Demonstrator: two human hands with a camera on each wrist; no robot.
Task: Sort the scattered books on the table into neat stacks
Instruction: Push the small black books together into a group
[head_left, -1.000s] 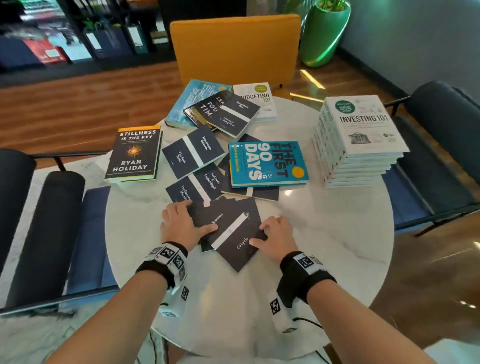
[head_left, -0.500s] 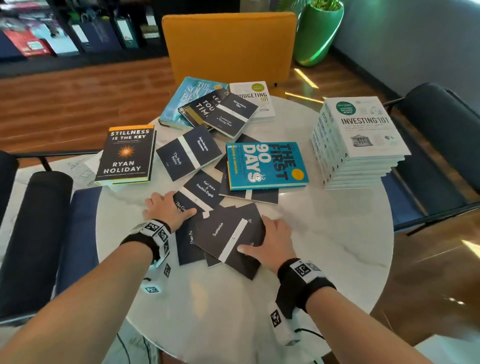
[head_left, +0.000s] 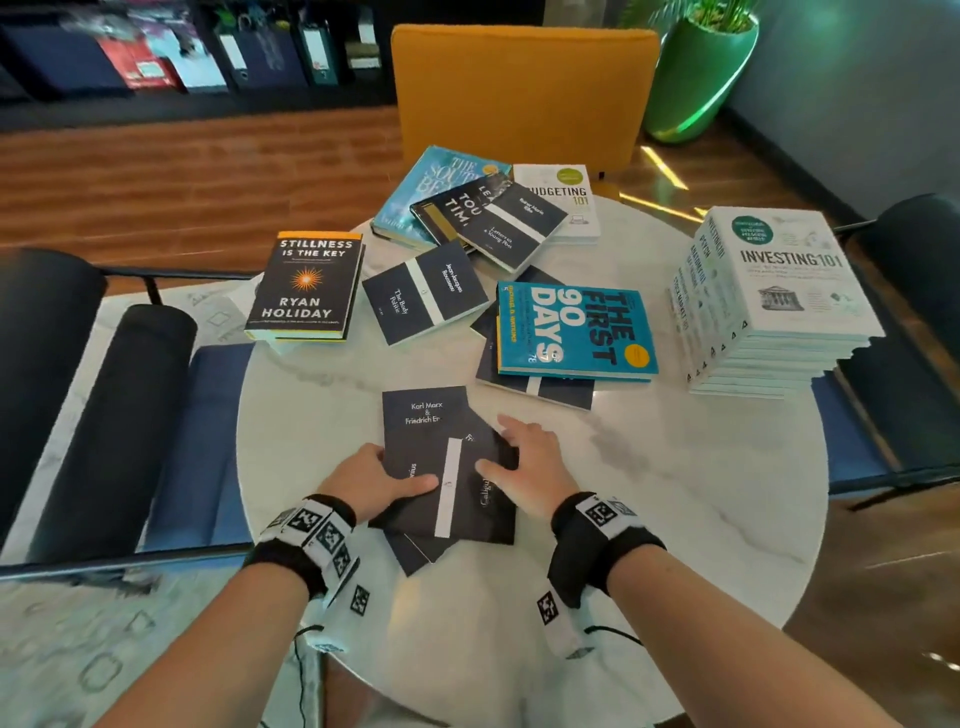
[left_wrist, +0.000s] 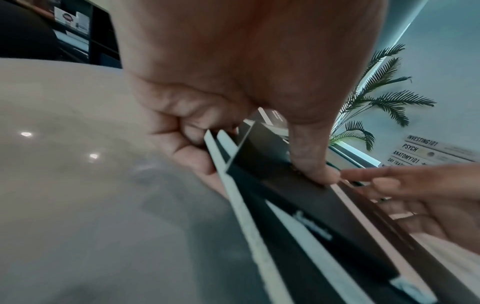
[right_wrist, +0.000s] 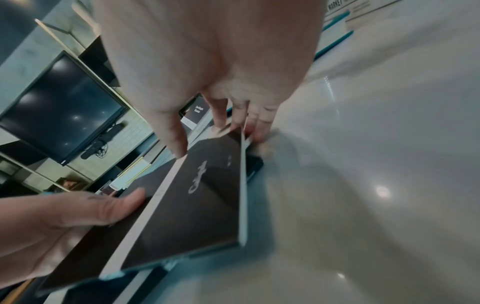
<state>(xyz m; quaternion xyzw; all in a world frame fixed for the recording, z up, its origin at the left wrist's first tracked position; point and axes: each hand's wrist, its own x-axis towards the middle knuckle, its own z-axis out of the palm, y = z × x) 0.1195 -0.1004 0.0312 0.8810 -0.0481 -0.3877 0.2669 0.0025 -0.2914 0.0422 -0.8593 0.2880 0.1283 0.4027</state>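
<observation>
Both hands grasp a loose bundle of thin dark booklets (head_left: 448, 483) at the near edge of the round, glossy marble table (head_left: 675, 499): the left hand (head_left: 370, 480) pinches its left side, thumb on top, and the right hand (head_left: 530, 462) curls round the right edge. Each matte cover bears one pale stripe. At least four booklets overlap, fanned unevenly. One tall squared stack of white paperbacks (head_left: 774, 301) stands far right.

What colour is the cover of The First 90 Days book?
Bright blue, with black and white lettering and a yellow dot; The First 90 Days book shows best in the head view.
</observation>
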